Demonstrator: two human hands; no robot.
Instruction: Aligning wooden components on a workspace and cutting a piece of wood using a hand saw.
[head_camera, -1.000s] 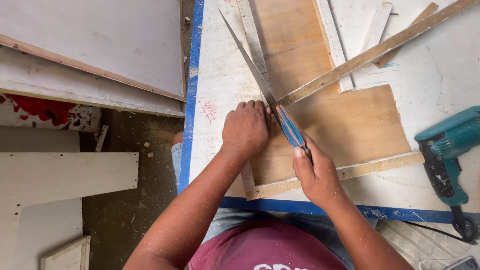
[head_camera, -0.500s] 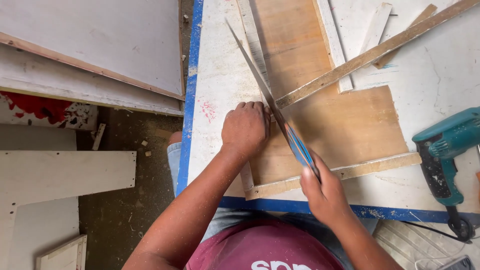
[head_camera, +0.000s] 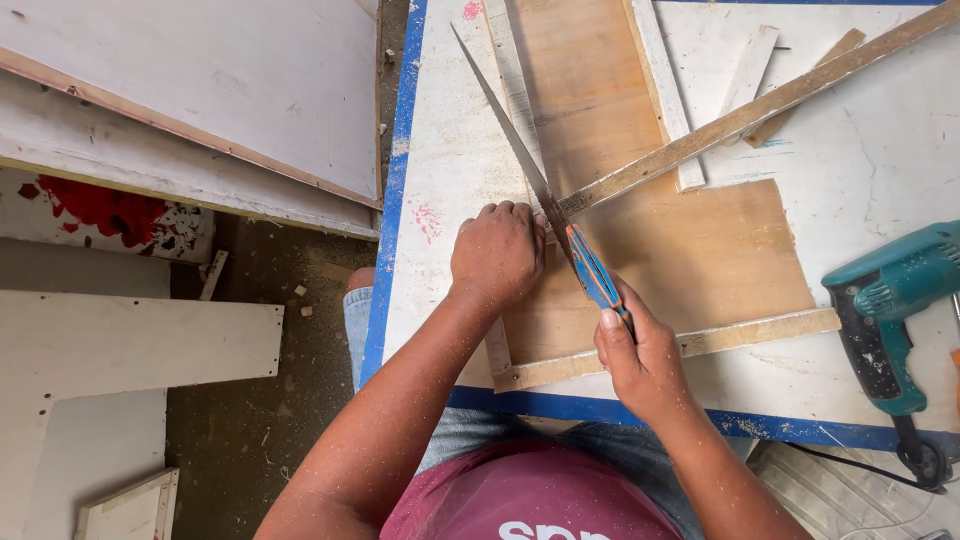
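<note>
A hand saw (head_camera: 520, 160) with a blue and orange handle lies edge-on across a long thin wooden strip (head_camera: 760, 105) that runs diagonally up to the right. My right hand (head_camera: 640, 355) grips the saw's handle. My left hand (head_camera: 497, 250), fingers curled, presses down at the strip's lower end just left of the blade. Under both lies a brown plywood sheet (head_camera: 690, 260) on a white worktable (head_camera: 860, 170) with a blue edge.
A teal power drill (head_camera: 885, 315) lies at the table's right edge, its cord hanging down. Several white wooden slats (head_camera: 665, 95) rest on the plywood. White boards (head_camera: 200, 110) lean at the left over a dirt floor (head_camera: 250, 430).
The saw slid back toward me and then forward again, my right hand moving with it. My left hand stayed pressed on the strip.
</note>
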